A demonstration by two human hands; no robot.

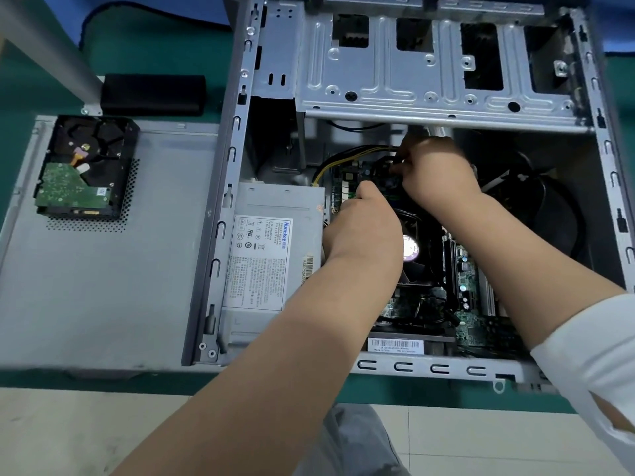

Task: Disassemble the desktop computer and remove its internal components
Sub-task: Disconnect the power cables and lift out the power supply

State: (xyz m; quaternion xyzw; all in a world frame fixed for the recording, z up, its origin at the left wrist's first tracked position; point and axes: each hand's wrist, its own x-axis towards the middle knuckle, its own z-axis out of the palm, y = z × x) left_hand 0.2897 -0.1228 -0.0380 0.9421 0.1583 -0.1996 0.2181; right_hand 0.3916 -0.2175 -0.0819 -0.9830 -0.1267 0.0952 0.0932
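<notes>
An open grey desktop case (237, 139) lies on its side on the green bench. Inside sit a grey power supply (271, 235) with a white label, a green motherboard (477, 324) and a black CPU fan (417, 249). Both hands reach deep into the case at the far end of the motherboard. My right hand (436, 170) pinches a black cable connector (395, 163) beside yellow and black wires (347, 159). My left hand (364, 228) rests fingers-down on the board next to the power supply; its fingertips are hidden.
A removed hard drive (86, 170) lies circuit-side up on the detached grey side panel (113, 269) to the left. A black box (153, 94) sits behind it. The empty metal drive cage (436, 70) overhangs the far part of the case. Black cables (536, 207) coil at right.
</notes>
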